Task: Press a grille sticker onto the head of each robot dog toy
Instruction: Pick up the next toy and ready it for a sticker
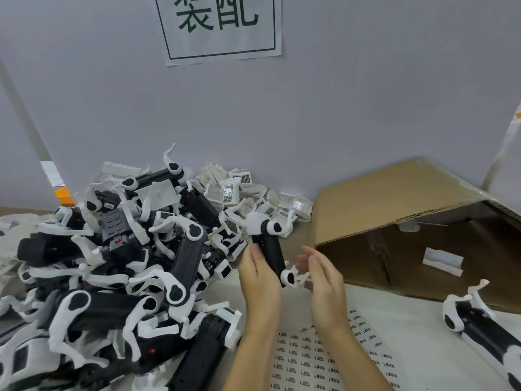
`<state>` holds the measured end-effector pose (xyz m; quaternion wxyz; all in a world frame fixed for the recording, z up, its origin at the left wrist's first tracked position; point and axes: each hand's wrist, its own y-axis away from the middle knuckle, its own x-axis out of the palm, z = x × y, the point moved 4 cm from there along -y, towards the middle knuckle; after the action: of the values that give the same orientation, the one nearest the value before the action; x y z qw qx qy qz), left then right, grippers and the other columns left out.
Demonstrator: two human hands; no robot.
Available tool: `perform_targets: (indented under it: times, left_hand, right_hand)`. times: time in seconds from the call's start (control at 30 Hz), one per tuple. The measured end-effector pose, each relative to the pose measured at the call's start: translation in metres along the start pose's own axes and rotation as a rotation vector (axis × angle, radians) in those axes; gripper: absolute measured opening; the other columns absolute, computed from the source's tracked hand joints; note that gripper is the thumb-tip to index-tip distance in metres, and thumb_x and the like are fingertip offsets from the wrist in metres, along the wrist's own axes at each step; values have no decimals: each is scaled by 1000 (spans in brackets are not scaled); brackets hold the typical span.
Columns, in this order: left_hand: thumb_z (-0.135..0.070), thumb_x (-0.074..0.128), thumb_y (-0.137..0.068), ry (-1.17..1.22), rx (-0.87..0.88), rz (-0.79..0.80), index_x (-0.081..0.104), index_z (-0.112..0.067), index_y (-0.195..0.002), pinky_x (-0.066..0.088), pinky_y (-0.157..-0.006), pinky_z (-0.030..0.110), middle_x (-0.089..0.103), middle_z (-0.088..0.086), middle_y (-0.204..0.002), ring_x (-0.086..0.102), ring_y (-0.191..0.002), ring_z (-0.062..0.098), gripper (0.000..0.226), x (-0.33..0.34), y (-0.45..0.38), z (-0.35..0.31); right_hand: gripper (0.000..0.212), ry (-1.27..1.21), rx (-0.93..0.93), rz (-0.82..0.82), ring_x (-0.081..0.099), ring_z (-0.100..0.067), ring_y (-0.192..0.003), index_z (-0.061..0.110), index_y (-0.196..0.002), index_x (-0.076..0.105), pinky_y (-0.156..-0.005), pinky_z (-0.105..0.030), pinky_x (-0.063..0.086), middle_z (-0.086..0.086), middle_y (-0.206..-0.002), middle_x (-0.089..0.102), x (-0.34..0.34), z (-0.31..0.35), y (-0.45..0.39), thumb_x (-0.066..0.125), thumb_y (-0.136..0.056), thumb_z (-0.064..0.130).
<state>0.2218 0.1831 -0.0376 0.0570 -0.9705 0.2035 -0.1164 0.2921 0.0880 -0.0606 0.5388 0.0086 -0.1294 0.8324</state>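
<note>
Robot dog toy (269,251), frame centre: left hand (260,273) is gripping its black body, fingers curled around it. Right hand (324,280) is hovering beside it, fingers relaxed, holding nothing. Sticker sheet (335,359) is lying at lower centre.

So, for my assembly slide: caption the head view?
Left hand holds a robot dog toy above the sticker sheet; right hand open beside it.

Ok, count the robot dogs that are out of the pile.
2: one robot dog held up in the left hand, another lying at right beside the cardboard box. More may lie out of frame.
</note>
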Motion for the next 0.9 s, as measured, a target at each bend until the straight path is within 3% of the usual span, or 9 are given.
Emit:
perform_targets:
  times: [0.07,0.13,0.23,0.33,0.4,0.47,0.53,0.67,0.9]
  left_hand:
    - [-33,39,-109,204,-216,-8,67,-21,-100,50,-73,18,69,-15,-79,66,-80,3,31,0,-2,9]
    - [-49,46,-102,404,-366,45,72,-16,-105,53,-71,29,73,-3,-82,69,-78,13,42,1,-2,13]
    - [-46,71,-87,244,-310,163,68,-24,-105,54,-61,24,74,-1,-89,72,-73,8,29,6,-1,14]
    - [-28,76,-89,126,-296,146,48,-26,-110,57,-69,26,69,5,-102,73,-79,10,36,8,0,18]
    - [-26,72,-92,238,-329,129,56,-17,-115,58,-87,42,72,11,-105,73,-94,24,29,8,-1,18]
    - [-24,66,-96,347,-334,121,66,-8,-117,56,-90,43,75,11,-100,70,-100,30,26,7,-3,16]
    - [-20,60,-100,385,-327,130,67,-7,-123,55,-89,37,75,8,-101,70,-102,26,27,9,-3,15]
    - [-17,55,-102,349,-318,107,59,-11,-131,48,-107,49,69,15,-123,65,-116,31,29,10,-3,16]
    - [-17,54,-103,334,-263,78,63,-12,-126,50,-103,49,71,14,-118,68,-106,26,25,6,-6,16]
  right_hand:
    - [27,0,77,47,67,-13,-96,26,-114,70,-74,-25,54,2,-103,71,2,-3,-2,44,-108,23]
    - [25,20,92,71,66,-15,-92,27,-110,72,-67,-25,55,0,-99,70,2,-3,-3,48,-106,21]
    - [20,16,79,89,67,-18,-95,26,-112,72,-66,-25,54,-2,-106,69,2,-4,-3,55,-103,20]
    - [21,-78,69,107,67,-19,-92,21,-114,72,-67,-27,53,-2,-103,70,4,-1,-1,59,-100,29]
    - [36,-263,97,77,67,-17,-87,16,-114,72,-71,-29,54,-6,-97,67,4,2,0,60,-93,43]
    - [48,-411,153,35,69,-20,-92,13,-117,71,-75,-31,55,-13,-105,67,0,0,-1,49,-93,49]
    - [46,-446,199,31,66,-26,-99,12,-119,70,-77,-33,52,-18,-114,66,-5,-2,-3,42,-99,43]
    - [44,-397,180,212,65,-21,-87,9,-118,69,-71,-33,50,-13,-102,71,0,3,-3,66,-81,33]
    - [61,-390,217,399,68,-22,-89,15,-126,66,-72,-34,51,-12,-114,71,5,-2,-1,52,-66,17]
